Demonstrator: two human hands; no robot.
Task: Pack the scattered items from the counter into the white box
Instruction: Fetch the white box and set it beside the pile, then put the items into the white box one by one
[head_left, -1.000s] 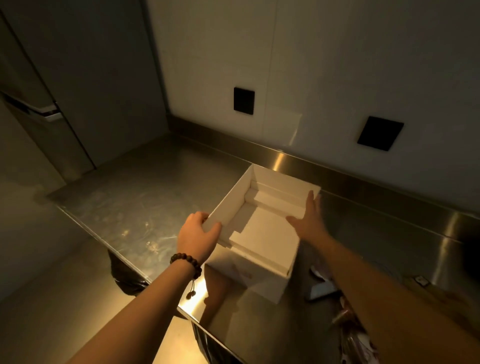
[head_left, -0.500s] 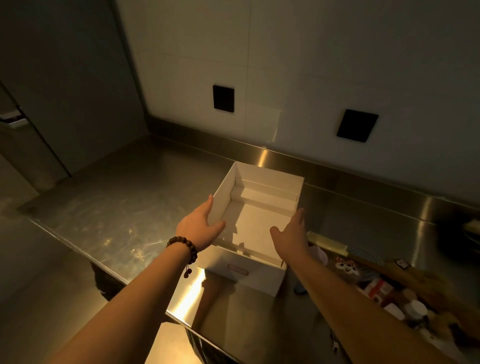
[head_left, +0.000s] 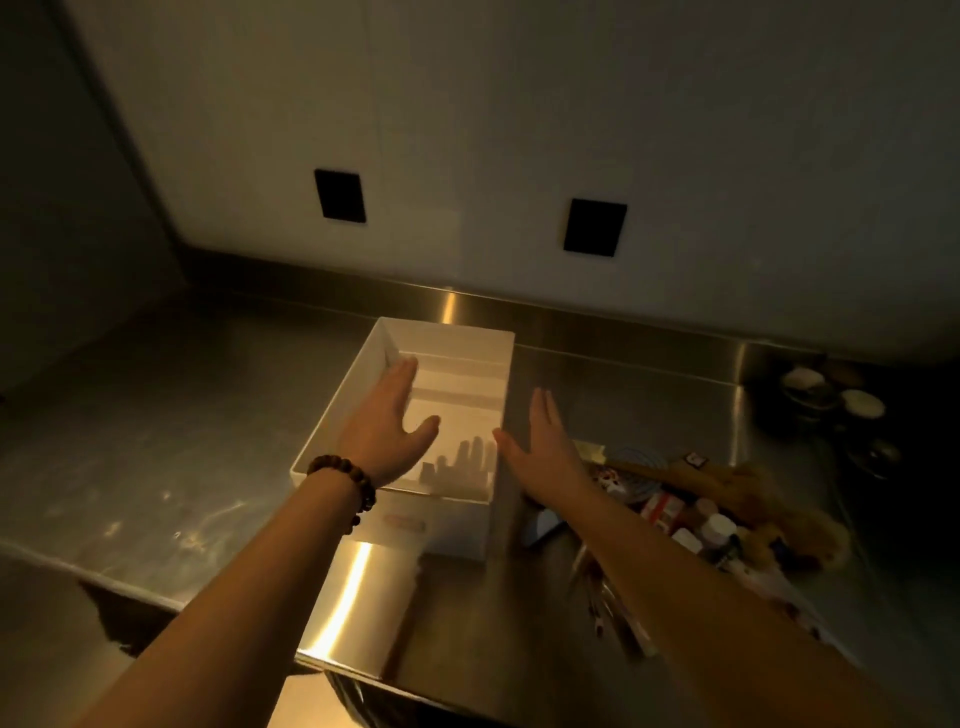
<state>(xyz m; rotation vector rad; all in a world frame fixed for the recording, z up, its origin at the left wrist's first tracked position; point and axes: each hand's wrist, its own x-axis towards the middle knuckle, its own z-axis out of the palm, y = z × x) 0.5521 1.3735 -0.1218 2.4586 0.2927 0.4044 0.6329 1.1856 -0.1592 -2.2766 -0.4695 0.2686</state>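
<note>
The white box (head_left: 457, 525) rests open and empty on the steel counter (head_left: 156, 441), near the front edge. My left hand (head_left: 387, 421), with a bead bracelet on the wrist, hovers open above the box's left side. Just off the box's right wall my right hand (head_left: 540, 447) is open too, fingers spread, holding nothing. To the right lies a pile of scattered items (head_left: 701, 514): small bottles, a wooden utensil, a coiled cable, packets. My right forearm hides part of the pile.
Small round containers (head_left: 841, 405) sit at the far right near the backsplash. Two black wall plates (head_left: 595, 226) are set in the wall behind. The counter's front edge (head_left: 208, 603) runs close below the box.
Both hands let go of the box and now hover open. The view swung right, bringing the item pile into sight.
</note>
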